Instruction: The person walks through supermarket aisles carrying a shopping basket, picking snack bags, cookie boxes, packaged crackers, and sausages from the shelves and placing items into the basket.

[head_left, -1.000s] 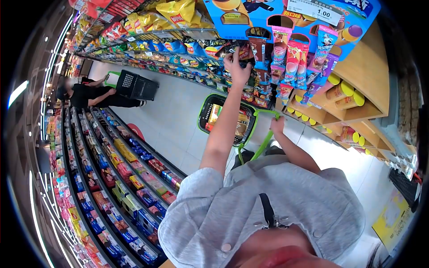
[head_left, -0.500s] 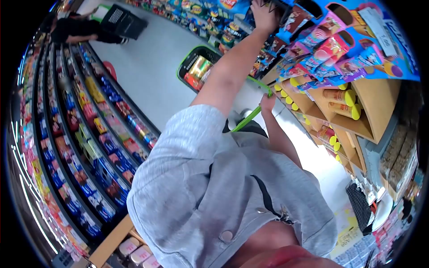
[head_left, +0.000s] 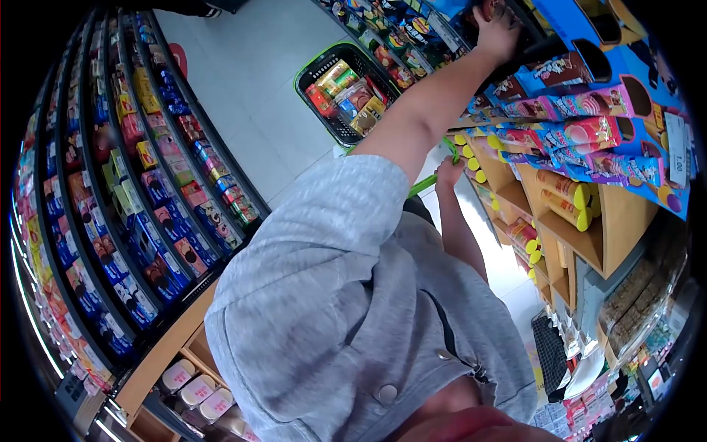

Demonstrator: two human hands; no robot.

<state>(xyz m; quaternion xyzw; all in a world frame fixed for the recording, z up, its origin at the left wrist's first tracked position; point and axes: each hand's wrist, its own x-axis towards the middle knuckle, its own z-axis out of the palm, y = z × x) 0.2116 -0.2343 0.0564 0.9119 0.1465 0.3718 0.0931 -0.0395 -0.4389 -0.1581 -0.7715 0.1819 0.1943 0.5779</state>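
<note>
The left hand [head_left: 499,33] is thrust out to one o'clock, fingers bent at a dark pack [head_left: 467,18] by the top edge; gripped or merely touched, that cannot be told! At nine o'clock the long shelf [head_left: 179,300] is seen, loaded with boxes; at four, the wooden rack [head_left: 622,221]. At two, the blue board [head_left: 639,79] is hung with sachets [head_left: 593,134]. At twelve, the basket [head_left: 377,68] is shown part-filled, its green handle [head_left: 425,183] clasped by the right hand [head_left: 449,173] at two. And here's the change: the reaching arm has been swung rightward from near twelve within a second, and more of the basket's load uncovered. Reach judged unfinished: nothing is seen lifted clear, while the basket is kept close.
</note>
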